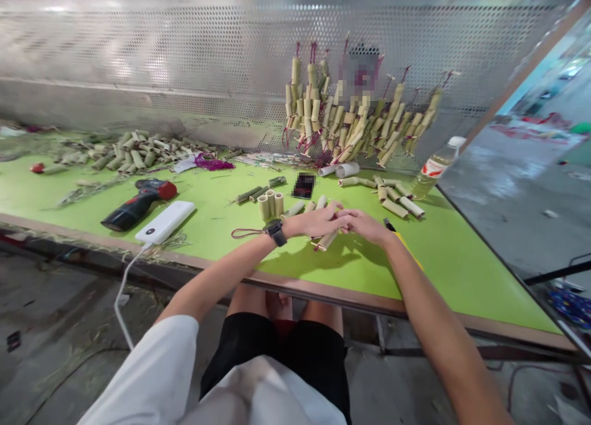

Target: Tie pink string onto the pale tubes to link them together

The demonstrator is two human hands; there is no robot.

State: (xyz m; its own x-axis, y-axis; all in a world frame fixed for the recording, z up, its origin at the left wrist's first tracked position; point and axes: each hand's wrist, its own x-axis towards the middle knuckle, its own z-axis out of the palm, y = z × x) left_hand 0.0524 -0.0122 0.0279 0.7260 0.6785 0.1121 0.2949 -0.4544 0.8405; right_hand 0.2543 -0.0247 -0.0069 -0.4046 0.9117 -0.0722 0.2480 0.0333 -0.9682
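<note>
Over the green tabletop, my left hand (319, 220) and my right hand (361, 223) meet with their fingers bent together. The fingers look closed in a pinch; whatever is between them is too small or hidden to make out. Just under them lies a bamboo tube (327, 241) with a dark red cord at its end, partly covered by my hands. More bamboo pieces (295, 209) lie behind my left hand, close to a group of short upright bamboo tubes (270, 204). A black watch (277, 233) is on my left wrist.
Strung bamboo figures (307, 114) hang on the perforated metal panel (184, 61). A drill (138, 203), a white power bank (166, 222) with a cable and a bamboo pile (133, 151) are leftward. A phone (303, 185), a bottle (434, 169) and a yellow-handled tool (409, 249) are nearer.
</note>
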